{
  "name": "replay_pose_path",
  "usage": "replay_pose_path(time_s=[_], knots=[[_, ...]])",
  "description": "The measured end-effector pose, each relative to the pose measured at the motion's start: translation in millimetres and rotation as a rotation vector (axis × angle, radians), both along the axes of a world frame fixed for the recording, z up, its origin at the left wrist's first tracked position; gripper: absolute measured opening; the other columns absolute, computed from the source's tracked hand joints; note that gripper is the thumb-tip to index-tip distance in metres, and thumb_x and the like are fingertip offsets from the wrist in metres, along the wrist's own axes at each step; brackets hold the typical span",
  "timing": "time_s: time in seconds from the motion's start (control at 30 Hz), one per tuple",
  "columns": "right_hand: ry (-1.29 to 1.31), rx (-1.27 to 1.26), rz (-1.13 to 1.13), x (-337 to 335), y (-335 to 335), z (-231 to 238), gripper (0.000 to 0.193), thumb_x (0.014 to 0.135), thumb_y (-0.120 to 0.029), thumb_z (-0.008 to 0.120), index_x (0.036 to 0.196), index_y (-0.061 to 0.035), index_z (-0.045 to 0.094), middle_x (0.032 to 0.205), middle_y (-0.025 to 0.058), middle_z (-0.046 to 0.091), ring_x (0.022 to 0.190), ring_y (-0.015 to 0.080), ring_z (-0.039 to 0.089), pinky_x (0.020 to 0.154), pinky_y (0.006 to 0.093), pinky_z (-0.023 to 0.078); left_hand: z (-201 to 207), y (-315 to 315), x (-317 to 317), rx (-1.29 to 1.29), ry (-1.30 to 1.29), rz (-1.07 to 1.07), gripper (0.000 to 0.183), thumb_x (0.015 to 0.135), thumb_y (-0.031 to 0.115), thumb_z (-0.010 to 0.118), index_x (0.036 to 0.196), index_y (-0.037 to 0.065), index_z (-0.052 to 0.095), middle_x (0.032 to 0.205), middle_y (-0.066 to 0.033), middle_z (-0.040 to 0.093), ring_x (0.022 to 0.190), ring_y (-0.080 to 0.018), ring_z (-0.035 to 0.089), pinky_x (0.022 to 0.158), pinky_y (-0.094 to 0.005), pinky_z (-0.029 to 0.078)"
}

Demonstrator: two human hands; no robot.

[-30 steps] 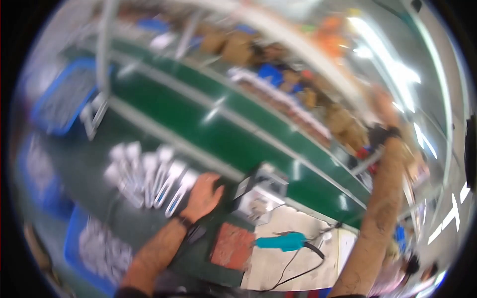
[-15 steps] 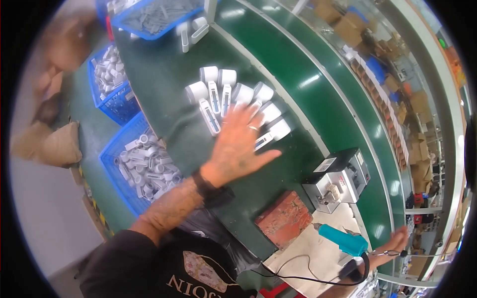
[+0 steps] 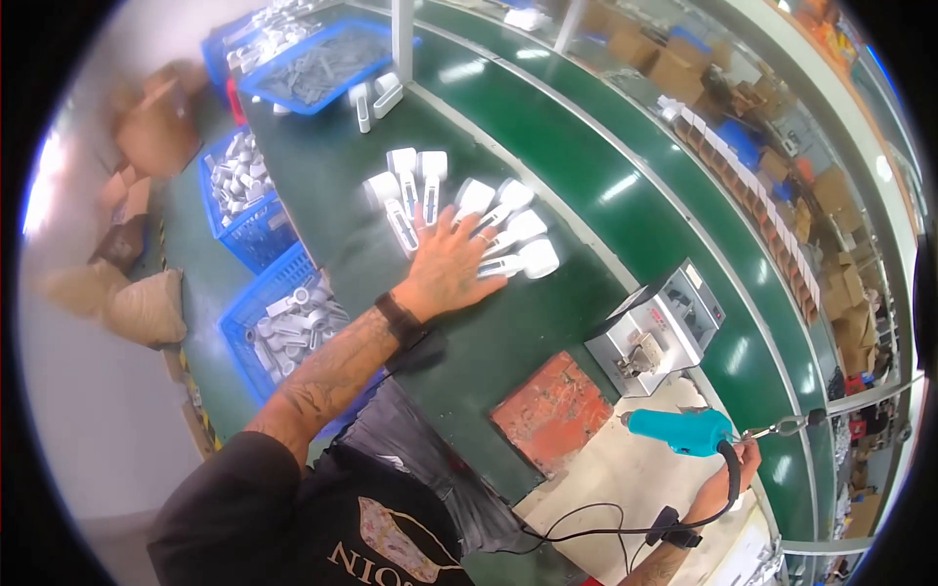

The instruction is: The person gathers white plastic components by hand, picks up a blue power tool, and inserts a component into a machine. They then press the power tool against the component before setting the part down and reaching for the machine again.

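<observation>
My left hand (image 3: pixel 451 266) is spread flat, fingers apart, over a fan of several white plastic parts (image 3: pixel 535 258). Each part has a round, cup-like head and a slim slotted handle; the fingers cover some handles. At the lower right, my right hand (image 3: pixel 745 467) is beside the rear end of a teal electric screwdriver (image 3: pixel 681 432). That tool hangs from a metal clip (image 3: pixel 782 427) and has a black cable. The cable and tool partly hide the right fingers, so their grip cannot be made out.
A reddish worn block (image 3: pixel 553 415) lies near a small grey-and-black machine (image 3: pixel 645 342). Blue baskets of white parts (image 3: pixel 293 332) line the left side, and a blue tray of grey pieces (image 3: pixel 318 73) sits at the far end. Beyond the bench runs a green conveyor (image 3: pixel 586 166).
My left hand has settled over the white parts, and the parts at the left of the fan have shifted slightly. My right hand has come in closer to the screwdriver's rear end.
</observation>
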State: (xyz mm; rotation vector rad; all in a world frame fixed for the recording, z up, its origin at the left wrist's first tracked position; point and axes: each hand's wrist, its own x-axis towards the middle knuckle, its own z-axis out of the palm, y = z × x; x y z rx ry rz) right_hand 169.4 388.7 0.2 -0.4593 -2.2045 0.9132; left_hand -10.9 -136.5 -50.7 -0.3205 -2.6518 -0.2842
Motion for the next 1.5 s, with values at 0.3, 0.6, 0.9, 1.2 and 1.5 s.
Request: replay_pose_path(time_s=[0.3,0.6,0.9,1.2,1.5], knots=[[-0.022,0.338,0.32,28,-46,-37,0.02,0.099,-0.005,0.063,0.118,0.0012,0.061,0.102,0.0133,0.06,0.089,0.0267,0.057,0.082,0.038,0.048,5,-16,-18,-0.134,-0.083,-0.083,0.08,0.083,0.077,0.068,0.136,0.017,0.062,0.14,-0.011,0.05,0.125,-0.0383,0.055,0.119,-0.0727,0.022],[-0.033,-0.039,0.307,34,-15,-80,0.026,0.105,-0.013,0.057,0.126,0.0019,0.063,0.11,0.0066,0.066,0.091,0.0158,0.059,0.086,0.0321,0.049,31,-23,-52,-0.151,-0.429,-0.101,0.096,0.083,0.085,0.058,0.149,0.015,0.058,0.159,-0.0154,0.043,0.141,-0.0442,0.045,0.121,-0.0742,0.015],[0.049,-0.535,0.226,24,-23,-81,0.022,0.107,-0.021,0.056,0.113,-0.0019,0.066,0.095,0.002,0.065,0.083,0.0103,0.056,0.076,0.0275,0.045,2,-30,-19,-0.161,-0.056,-0.326,0.082,0.087,0.075,0.063,0.135,0.008,0.068,0.135,-0.0145,0.058,0.113,-0.0396,0.059,0.112,-0.0763,0.028],[-0.028,-0.502,0.242,32,-19,-83,0.023,0.11,-0.023,0.055,0.112,-0.0016,0.064,0.093,0.0034,0.064,0.082,0.0113,0.055,0.077,0.0273,0.045,1,-46,-30,-0.127,-0.007,-0.37,0.077,0.085,0.073,0.067,0.128,0.009,0.071,0.135,-0.012,0.06,0.114,-0.0387,0.059,0.112,-0.0767,0.027],[-0.051,-0.448,0.233,33,-20,-86,0.027,0.11,-0.027,0.055,0.109,-0.0013,0.065,0.09,0.0028,0.062,0.083,0.0113,0.054,0.078,0.0272,0.045,-1,-38,31,-0.046,-0.051,-0.427,0.062,0.083,0.06,0.074,0.119,0.01,0.073,0.133,-0.0144,0.06,0.119,-0.0382,0.058,0.118,-0.0647,0.031]])
